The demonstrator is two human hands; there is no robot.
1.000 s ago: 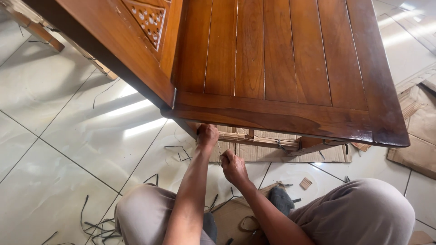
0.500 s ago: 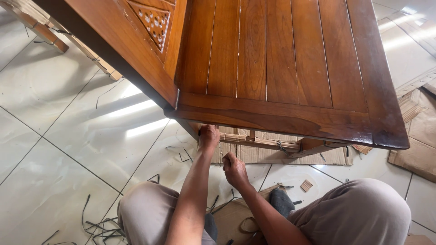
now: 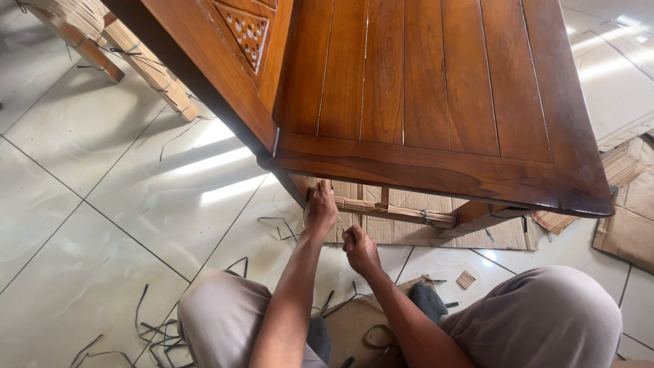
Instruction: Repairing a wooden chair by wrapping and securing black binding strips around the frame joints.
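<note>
Your left hand grips the wrapped wooden rail under the wooden seat. Your right hand is closed in a fist, maybe pulling a strip. Next, pull it tight.

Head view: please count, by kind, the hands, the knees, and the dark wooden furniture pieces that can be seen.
Hands: 2, the left hand and the right hand, both under the front edge.
Knees in grey trousers: 2.
Dark wooden furniture pieces: 1.
Total: 5.
</note>
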